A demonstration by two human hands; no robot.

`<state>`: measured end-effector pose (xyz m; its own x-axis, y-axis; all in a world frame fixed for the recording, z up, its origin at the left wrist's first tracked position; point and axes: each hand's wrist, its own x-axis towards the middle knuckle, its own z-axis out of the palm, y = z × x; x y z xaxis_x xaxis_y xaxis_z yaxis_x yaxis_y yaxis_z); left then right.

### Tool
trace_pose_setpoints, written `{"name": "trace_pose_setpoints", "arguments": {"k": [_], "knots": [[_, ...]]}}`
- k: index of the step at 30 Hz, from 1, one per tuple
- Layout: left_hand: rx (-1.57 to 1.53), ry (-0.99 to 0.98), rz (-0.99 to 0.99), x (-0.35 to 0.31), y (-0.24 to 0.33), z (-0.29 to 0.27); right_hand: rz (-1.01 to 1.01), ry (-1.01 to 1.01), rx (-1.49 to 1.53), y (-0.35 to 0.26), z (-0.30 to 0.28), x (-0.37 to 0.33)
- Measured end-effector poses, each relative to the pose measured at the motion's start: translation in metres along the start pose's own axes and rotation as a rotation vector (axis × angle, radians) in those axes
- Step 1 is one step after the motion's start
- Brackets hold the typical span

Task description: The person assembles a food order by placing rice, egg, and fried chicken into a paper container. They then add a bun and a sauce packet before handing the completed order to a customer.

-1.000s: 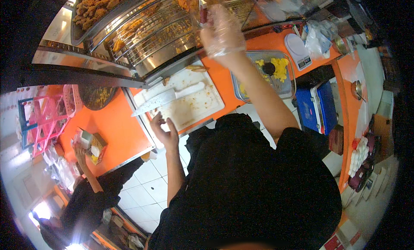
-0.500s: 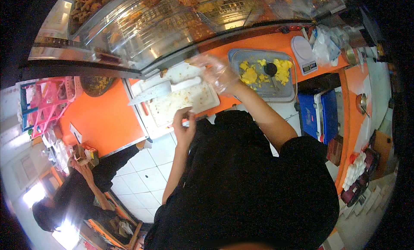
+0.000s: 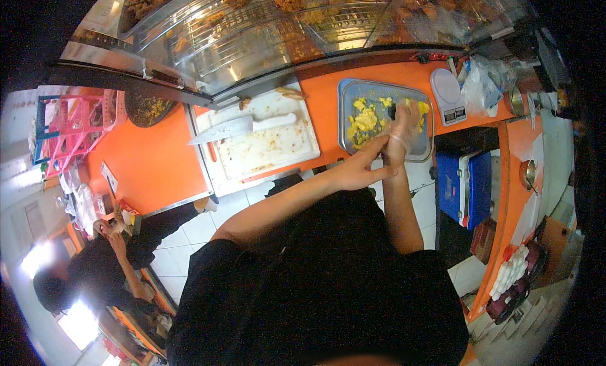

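My right hand (image 3: pixel 407 123), in a clear plastic glove, is over the right part of a grey rectangular tub (image 3: pixel 348 143), its fingers stretched out and slightly blurred. My bare left hand (image 3: pixel 369 166) reaches across to the right wrist, its fingers and thumb closed about the glove's cuff (image 3: pixel 398 144). Yellow crumbly food (image 3: pixel 365 120) lies in the tub. A black scoop (image 3: pixel 392 111) shows only partly beside my right hand; its handle is hidden. On a white cutting board (image 3: pixel 278 154) to the left rests a large white-handled knife (image 3: pixel 230 129), with crumbs around it.
A glass display case (image 3: pixel 252 57) of fried food runs along the back. Right of the tub stand a white kitchen scale (image 3: pixel 446 88) and plastic bags (image 3: pixel 483 79). A blue cooler (image 3: pixel 476 183) sits below. At left are pink baskets (image 3: pixel 82 126) and a co-worker (image 3: pixel 95 265).
My left hand has moved right from beside the cutting board to my right wrist. My gloved right hand has moved right, from between board and tub to over the tub, covering part of the scoop.
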<state>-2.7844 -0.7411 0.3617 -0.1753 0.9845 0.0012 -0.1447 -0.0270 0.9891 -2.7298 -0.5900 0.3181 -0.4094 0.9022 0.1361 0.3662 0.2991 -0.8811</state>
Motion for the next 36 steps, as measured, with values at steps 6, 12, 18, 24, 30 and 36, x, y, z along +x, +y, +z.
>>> {"name": "trace_pose_setpoints", "arguments": {"k": [6,12,18,24,30,36], "knots": [[-0.212,0.020,-0.140,0.035,0.000,-0.002,0.107,0.018,0.174,0.015,0.014,-0.014],[-0.548,-0.005,-0.327,0.057,-0.029,0.001,0.038,-0.121,0.059,0.061,0.028,-0.037],[-0.994,0.050,-0.086,0.065,-0.030,0.026,0.205,-0.178,0.206,0.021,-0.001,-0.079],[-0.770,-0.256,-0.248,0.046,-0.014,-0.004,0.031,-0.081,0.087,-0.030,-0.022,-0.079],[-0.561,-0.247,-0.294,-0.051,-0.003,-0.065,-0.044,-0.332,-0.442,-0.002,-0.029,-0.023],[-0.642,0.076,-0.274,-0.206,0.010,-0.150,-0.120,-0.433,-0.352,-0.029,-0.002,-0.091]]}}
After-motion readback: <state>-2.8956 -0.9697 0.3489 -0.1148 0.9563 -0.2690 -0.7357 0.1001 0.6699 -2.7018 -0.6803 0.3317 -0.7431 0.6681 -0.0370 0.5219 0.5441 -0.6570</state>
